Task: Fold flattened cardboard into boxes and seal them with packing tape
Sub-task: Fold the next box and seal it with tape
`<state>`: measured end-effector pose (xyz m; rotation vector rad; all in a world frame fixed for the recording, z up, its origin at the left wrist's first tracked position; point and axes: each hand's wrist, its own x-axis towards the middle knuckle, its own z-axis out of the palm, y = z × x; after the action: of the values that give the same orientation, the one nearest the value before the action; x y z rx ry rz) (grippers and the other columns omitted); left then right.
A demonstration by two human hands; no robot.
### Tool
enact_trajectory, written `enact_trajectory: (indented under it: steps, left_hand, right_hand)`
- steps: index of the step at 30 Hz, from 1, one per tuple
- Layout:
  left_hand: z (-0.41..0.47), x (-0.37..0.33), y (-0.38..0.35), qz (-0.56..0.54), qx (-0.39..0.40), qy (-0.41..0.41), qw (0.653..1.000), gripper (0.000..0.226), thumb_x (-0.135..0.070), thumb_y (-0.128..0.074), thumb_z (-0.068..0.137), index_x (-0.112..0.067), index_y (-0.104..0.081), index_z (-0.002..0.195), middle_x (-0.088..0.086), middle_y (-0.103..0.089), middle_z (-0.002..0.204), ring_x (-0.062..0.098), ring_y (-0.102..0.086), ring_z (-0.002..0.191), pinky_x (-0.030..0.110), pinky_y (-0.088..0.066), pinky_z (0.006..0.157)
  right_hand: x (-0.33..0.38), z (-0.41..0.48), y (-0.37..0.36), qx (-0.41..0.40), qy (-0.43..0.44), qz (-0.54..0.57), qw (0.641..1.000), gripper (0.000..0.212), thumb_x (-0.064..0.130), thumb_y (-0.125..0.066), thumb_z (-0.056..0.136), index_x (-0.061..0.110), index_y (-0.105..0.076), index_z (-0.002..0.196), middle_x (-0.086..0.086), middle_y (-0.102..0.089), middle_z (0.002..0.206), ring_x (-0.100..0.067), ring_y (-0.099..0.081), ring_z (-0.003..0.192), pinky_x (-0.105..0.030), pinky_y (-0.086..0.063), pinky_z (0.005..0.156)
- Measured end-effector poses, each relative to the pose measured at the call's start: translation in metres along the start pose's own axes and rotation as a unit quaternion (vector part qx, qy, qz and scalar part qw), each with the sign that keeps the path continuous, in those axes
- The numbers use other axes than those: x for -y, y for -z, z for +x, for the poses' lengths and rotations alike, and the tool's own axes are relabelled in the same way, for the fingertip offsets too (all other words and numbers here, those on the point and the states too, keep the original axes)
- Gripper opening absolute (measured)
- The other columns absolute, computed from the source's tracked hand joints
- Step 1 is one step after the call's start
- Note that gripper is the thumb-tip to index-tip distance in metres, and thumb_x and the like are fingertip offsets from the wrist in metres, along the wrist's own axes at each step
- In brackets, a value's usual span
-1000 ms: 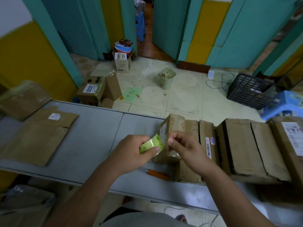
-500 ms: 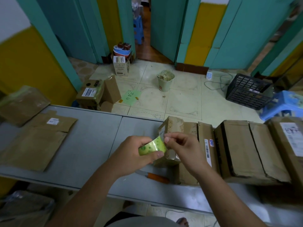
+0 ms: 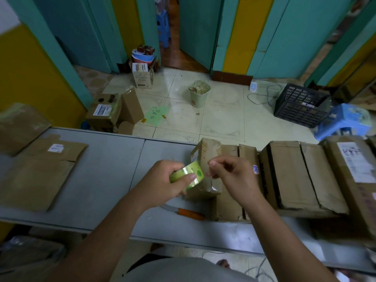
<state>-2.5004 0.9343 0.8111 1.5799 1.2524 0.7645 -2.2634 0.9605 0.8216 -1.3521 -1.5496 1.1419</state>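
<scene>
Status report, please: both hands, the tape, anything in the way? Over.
Left hand grips tape roll. Right hand pinches at its edge; free end not discernible. Small box stands just behind. Orange-handled knife on table below hands, not obstructing.

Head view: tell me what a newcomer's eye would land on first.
The bright green tape roll at centre, gripped by the left hand while the right hand pinches at its edge, over the grey table. Next, the row of brown cardboard boxes along the table's right side, and the flattened cardboard lying at its left.
</scene>
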Motion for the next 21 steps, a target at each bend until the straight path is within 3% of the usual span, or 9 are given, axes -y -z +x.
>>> enact_trajectory:
  steps: [2,7,11,14,16,18,21]
  left_hand:
    - [0.002,0.004,0.003,0.056,-0.008,0.029,0.998,0.021,-0.055,-0.070,0.097,-0.038,-0.074,0.084,-0.010,-0.076,0.075,0.010,-0.077,0.066,0.034,-0.064,0.058]
    - [0.008,0.012,0.003,0.194,-0.072,0.102,0.973,0.066,-0.083,-0.064,0.082,-0.019,-0.066,0.067,-0.011,-0.070,0.056,0.005,-0.069,0.048,0.034,-0.061,0.058]
    - [0.008,0.014,0.001,0.203,-0.040,0.064,0.976,0.074,-0.091,-0.063,0.077,-0.020,-0.061,0.057,-0.009,-0.060,0.048,0.004,-0.059,0.041,0.026,-0.042,0.044]
    - [0.005,0.020,0.002,0.112,-0.003,0.034,0.993,0.070,-0.086,-0.063,0.082,-0.019,-0.067,0.062,0.002,-0.057,0.052,0.010,-0.054,0.044,0.022,-0.037,0.045]
    - [0.003,0.025,-0.001,0.121,-0.030,0.020,0.992,0.063,-0.075,-0.064,0.087,-0.017,-0.066,0.064,0.004,-0.056,0.056,0.011,-0.055,0.050,0.026,-0.039,0.048]
    - [0.002,0.027,-0.004,0.165,-0.049,0.027,0.985,0.048,-0.070,-0.066,0.088,-0.024,-0.066,0.074,-0.006,-0.061,0.064,0.009,-0.062,0.063,0.027,-0.045,0.051]
    - [0.005,0.024,-0.009,0.221,-0.001,0.054,0.974,0.028,-0.063,-0.066,0.094,-0.039,-0.065,0.109,-0.023,-0.067,0.100,-0.003,-0.063,0.088,0.019,-0.045,0.066]
  right_hand:
    - [0.001,-0.004,0.009,-0.016,0.007,0.016,1.000,0.015,0.009,-0.069,0.099,0.016,-0.079,0.091,-0.002,-0.078,0.078,-0.017,-0.075,0.077,-0.026,-0.061,0.073]
    - [0.000,-0.017,0.013,-0.021,-0.020,0.019,0.999,0.013,0.014,-0.067,0.101,0.016,-0.078,0.093,0.000,-0.078,0.079,-0.014,-0.074,0.077,-0.023,-0.060,0.074]
    - [-0.018,-0.022,0.017,-0.046,-0.122,0.086,0.988,0.020,0.014,-0.063,0.102,0.007,-0.076,0.089,-0.009,-0.076,0.083,-0.026,-0.073,0.085,-0.037,-0.063,0.077]
    - [-0.035,-0.026,0.022,-0.069,-0.187,0.111,0.974,0.025,0.018,-0.062,0.103,0.005,-0.076,0.087,-0.008,-0.075,0.083,-0.028,-0.069,0.089,-0.042,-0.058,0.085]
    - [-0.045,-0.031,0.018,-0.073,-0.203,0.092,0.972,0.025,0.021,-0.064,0.103,0.011,-0.078,0.084,-0.007,-0.077,0.085,-0.028,-0.071,0.094,-0.045,-0.056,0.091]
    - [-0.052,-0.035,0.010,-0.066,-0.221,0.069,0.971,0.026,0.027,-0.065,0.102,0.016,-0.079,0.083,-0.001,-0.077,0.087,-0.025,-0.071,0.097,-0.046,-0.056,0.091]
    - [-0.057,-0.035,-0.001,-0.069,-0.235,0.071,0.967,0.022,0.026,-0.065,0.101,0.016,-0.079,0.089,0.005,-0.078,0.090,-0.018,-0.071,0.098,-0.039,-0.056,0.089]
